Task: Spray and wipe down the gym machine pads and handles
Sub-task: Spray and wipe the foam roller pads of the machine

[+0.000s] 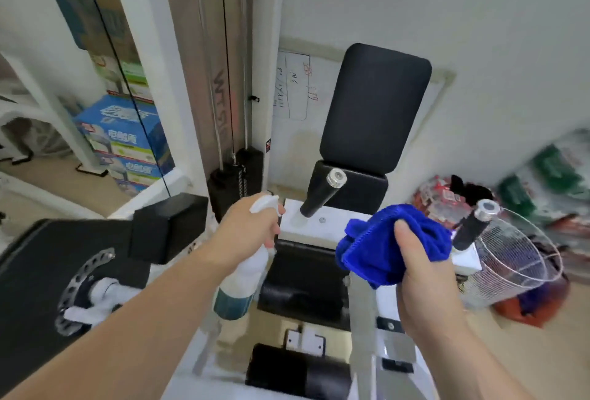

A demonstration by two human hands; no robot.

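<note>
My left hand [247, 225] grips a white spray bottle [244, 275] with a teal band, its nozzle pointing at the black left handle [319, 193] with a chrome end cap. My right hand [418, 275] clutches a bunched blue microfibre cloth [380, 246] just right of that handle. A second black handle [472, 227] stands behind the cloth on the right. The black back pad [375, 106] rises upright behind, and the black seat pad [306, 275] lies below between my hands. A black roller pad [297, 371] sits near the bottom.
The weight stack and cables [230, 112] stand left of the back pad. Another black pad [166, 224] and a perforated adjuster disc [76, 288] are at lower left. Stacked cartons [124, 138] show at the left. A wire fan guard [514, 259] and bagged goods [542, 182] crowd the right floor.
</note>
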